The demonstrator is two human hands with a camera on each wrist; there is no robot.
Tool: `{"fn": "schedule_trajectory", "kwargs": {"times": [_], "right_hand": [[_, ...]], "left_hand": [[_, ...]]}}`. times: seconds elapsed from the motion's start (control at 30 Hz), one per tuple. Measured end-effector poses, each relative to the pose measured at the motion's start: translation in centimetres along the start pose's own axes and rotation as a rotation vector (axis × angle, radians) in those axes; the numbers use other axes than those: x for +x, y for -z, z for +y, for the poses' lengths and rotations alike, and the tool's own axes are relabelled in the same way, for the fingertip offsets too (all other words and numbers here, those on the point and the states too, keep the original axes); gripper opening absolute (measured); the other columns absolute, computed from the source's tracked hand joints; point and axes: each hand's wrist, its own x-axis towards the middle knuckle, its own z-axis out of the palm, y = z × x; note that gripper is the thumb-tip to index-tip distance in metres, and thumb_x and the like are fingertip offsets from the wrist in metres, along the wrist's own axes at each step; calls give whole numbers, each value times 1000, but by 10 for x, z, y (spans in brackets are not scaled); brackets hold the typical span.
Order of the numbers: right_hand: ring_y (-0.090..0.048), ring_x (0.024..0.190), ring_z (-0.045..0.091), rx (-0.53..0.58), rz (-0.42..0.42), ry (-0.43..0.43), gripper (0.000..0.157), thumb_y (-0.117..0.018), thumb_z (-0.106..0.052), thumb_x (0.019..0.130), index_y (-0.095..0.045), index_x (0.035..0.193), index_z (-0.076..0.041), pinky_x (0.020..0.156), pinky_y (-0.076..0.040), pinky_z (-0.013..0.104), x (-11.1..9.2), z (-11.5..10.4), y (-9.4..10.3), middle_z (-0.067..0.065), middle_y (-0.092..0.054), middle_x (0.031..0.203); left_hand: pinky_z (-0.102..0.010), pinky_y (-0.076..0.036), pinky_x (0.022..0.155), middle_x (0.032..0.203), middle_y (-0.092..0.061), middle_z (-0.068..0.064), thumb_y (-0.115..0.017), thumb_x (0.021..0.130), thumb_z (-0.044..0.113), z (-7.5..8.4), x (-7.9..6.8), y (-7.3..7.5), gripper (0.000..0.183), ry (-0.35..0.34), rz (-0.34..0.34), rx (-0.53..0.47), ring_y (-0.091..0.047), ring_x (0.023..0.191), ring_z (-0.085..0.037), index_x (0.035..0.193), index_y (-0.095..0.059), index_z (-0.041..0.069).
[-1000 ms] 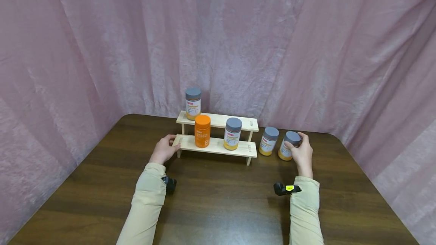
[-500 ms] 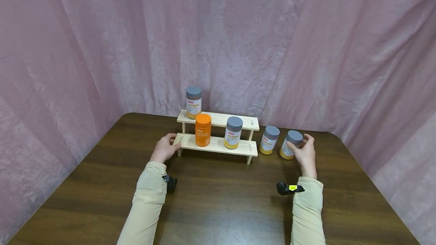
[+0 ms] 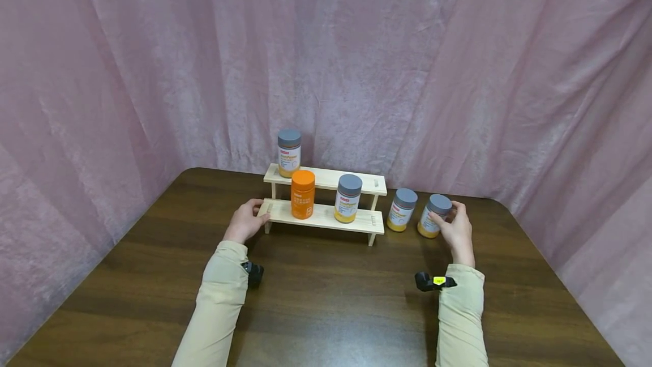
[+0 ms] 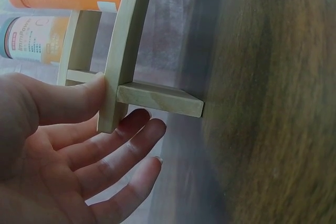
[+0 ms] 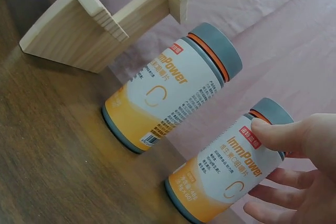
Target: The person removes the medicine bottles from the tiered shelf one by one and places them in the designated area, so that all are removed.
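At the left end of the two-tier wooden shelf (image 3: 326,218), my left hand (image 3: 245,222) pinches the lower plank. The thumb (image 4: 79,98) lies on the plank's top, and the other fingers reach underneath. My right hand (image 3: 457,232) holds a grey-lidded supplement jar (image 5: 226,169) upright on the table. Its thumb rests on the label below the lid; the other fingers are partly hidden behind the jar. Just left of it stands a matching jar (image 3: 401,211). On the lower plank are an orange jar (image 3: 303,196) and a grey-lidded jar (image 3: 347,203); another grey-lidded jar (image 3: 289,154) stands on the upper plank's left end.
The shelf stands on a brown wooden table (image 3: 326,299), near its far edge. A pink curtain (image 3: 356,72) hangs close behind. The right-hand jars stand beside the shelf's right end, with a narrow gap between them.
My right hand has shifted slightly right, and its index finger sits farther from the jar's lid. The jar has barely moved. My left hand keeps its place on the shelf.
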Motion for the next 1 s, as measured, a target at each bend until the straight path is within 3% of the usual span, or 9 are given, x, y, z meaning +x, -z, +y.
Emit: {"fn": "schedule_trajectory", "kwargs": {"times": [0.67,0.87,1.0], "right_hand": [[-48,128,49,13,-121,56,59,-61,-12,95,-32,145,1,106,-39,54,-1,0,3,31,-41,146],[-46,129,48,30,-139,31,63,-61,-13,95,-29,147,-1,105,-40,54,0,1,5,30,-38,148],[-39,136,47,16,-178,30,74,-62,-17,94,-20,154,-4,111,-35,53,1,-1,11,30,-32,152]], "left_hand": [[-49,-45,97,133,-53,-29,-58,96,19,-4,2,1,53,20,-10,5,-55,117,-39,142,-42,-1],[-50,-44,99,133,-53,-30,-58,96,19,-4,4,0,53,11,-13,20,-54,119,-41,142,-42,-1],[-50,-44,99,133,-53,-30,-58,96,19,-2,4,0,53,9,-9,16,-54,119,-40,142,-42,-1]]}}
